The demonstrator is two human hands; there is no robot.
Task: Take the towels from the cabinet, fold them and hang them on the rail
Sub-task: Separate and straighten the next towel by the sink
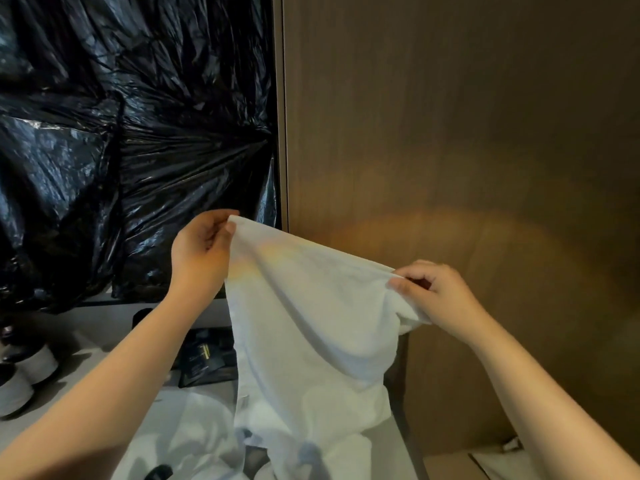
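Item: one white towel (304, 323), out of the cabinet, held spread in the air and hanging toward 6 o'clock.
Grip: my left hand (204, 247) pinches the top corner at 9 o'clock; my right hand (429, 292) pinches the other at 4 o'clock.
Folding: not begun, I judge.
Also: more white cloth (194, 427) on the bench (97, 344), 7 o'clock.
Rail: not in view; hanging still to do.
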